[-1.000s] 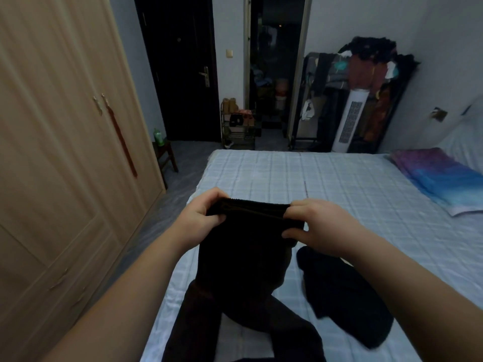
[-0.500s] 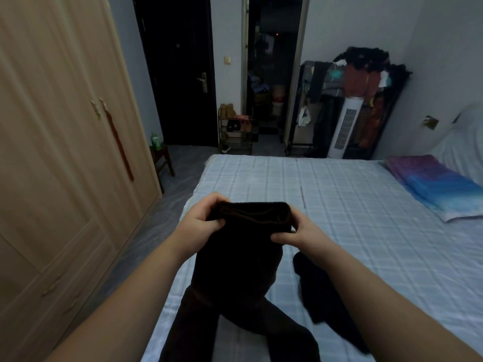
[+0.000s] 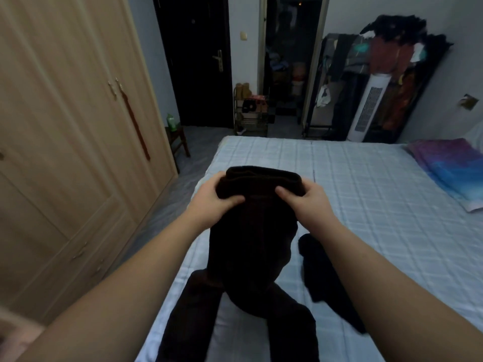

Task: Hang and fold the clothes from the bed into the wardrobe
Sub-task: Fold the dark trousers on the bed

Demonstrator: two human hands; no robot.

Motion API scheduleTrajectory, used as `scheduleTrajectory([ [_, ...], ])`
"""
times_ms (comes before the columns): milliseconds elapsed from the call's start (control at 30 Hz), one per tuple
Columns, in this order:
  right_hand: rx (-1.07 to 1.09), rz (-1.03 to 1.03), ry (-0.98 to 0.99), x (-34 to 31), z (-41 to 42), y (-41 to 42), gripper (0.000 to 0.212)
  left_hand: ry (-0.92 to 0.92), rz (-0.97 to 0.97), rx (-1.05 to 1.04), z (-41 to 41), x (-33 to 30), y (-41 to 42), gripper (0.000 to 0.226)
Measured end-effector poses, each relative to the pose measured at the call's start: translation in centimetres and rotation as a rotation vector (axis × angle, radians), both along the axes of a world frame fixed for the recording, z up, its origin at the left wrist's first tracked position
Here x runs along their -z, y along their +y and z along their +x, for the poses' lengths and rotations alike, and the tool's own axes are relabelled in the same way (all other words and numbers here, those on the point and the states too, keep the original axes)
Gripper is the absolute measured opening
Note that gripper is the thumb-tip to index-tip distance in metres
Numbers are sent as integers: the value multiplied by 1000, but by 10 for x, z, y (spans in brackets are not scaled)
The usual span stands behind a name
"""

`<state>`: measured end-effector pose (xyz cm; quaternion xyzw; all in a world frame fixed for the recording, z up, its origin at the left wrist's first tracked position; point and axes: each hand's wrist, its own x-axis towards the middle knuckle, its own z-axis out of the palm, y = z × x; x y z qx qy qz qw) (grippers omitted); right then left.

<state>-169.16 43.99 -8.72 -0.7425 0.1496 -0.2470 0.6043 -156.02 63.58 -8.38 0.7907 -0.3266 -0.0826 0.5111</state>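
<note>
Since the earlier frames, both hands have been brought closer together along the folded top edge of the dark trousers (image 3: 251, 231), and the thumbs are now laid flat on the near face of the cloth instead of pinching its corners. The left hand (image 3: 211, 202) is closed around the left end of the doubled waistband, with the thumb pressed across the front and the fingers hidden behind the fabric. The right hand (image 3: 308, 202) is closed around the right end in the same manner, its thumb pointed inward. The trousers are held up above the bed (image 3: 366, 194), near its left edge, and the two legs are seen trailing down onto the pale checked cover, spread apart toward the bottom of the view. A second dark garment (image 3: 321, 273) is left crumpled on the cover just to the right of the trousers, partly hidden by the right forearm. The wardrobe (image 3: 65, 126) is seen on the left with its light wooden doors shut, separated from the bed by a strip of floor. A folded blue and purple blanket (image 3: 449, 168) is lying at the far right edge of the bed.
</note>
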Motion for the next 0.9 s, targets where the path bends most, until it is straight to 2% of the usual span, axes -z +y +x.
scheduleTrajectory([
  [167, -106, 65, -28, -10, -2, -25, 22, -124, -16, -27, -3, -32, -15, 34],
  [233, -179, 97, -10, -14, -1, -34, 32, -169, -35, -57, -6, -50, -21, 30],
  [333, -280, 65, 71, -26, 4, -37, 51, -139, -142, -106, -7, -70, -21, 27],
  [433, -257, 56, 44, -57, 11, -25, 39, -161, -181, -120, -8, -92, -12, 31],
  [567, -106, 8, -101, -113, 13, -11, 37, -205, -193, -143, -6, -141, 11, 24],
  [700, -114, -101, -167, -173, 3, 16, 31, -240, -242, -119, -3, -198, 45, 24],
  [800, -122, -179, -164, -205, -8, 40, 27, -207, -278, -76, -1, -221, 77, 27],
  [900, -89, -150, -195, -224, -18, 67, 26, -131, -282, 32, 1, -236, 111, 39],
])
